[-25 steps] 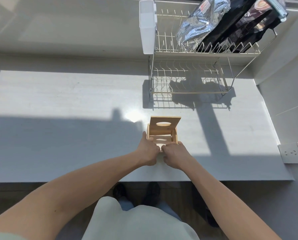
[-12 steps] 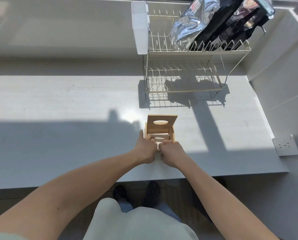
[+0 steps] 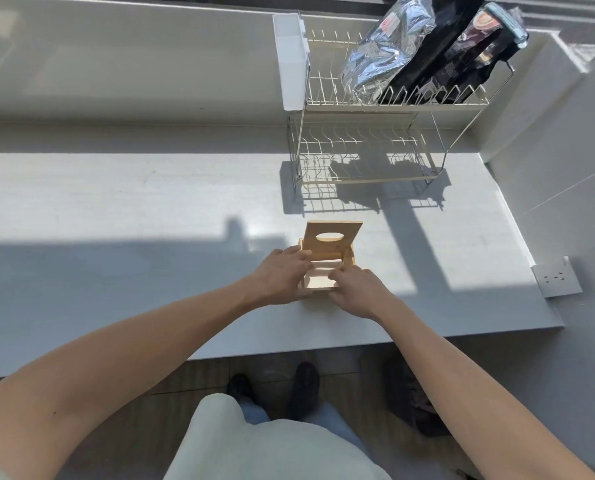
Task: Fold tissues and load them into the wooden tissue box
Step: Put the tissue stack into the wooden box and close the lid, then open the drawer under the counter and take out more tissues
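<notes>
The wooden tissue box point(image 3: 348, 260) stands on the white counter near its front edge. Its lid point(image 3: 310, 237), with an oval hole, is tilted up at the back. A pale flat surface point(image 3: 318, 280) shows inside; I cannot tell if it is tissue or the box floor. My left hand point(image 3: 278, 278) clasps the box's left wall, thumb at the front-left corner. My right hand point(image 3: 358, 292) covers the near-right corner, its fingers curled over the rim into the box.
A two-tier wire dish rack point(image 3: 358, 161) stands behind the box, with a white caddy point(image 3: 291, 60) hung on its left end. A foil bag point(image 3: 386, 53) and black bags point(image 3: 462, 57) lie on its upper tier. A wall outlet point(image 3: 557, 280) is at the right.
My hands were pressed together over the box's front opening. They have moved apart to its left wall and right corner, and the inside now shows.
</notes>
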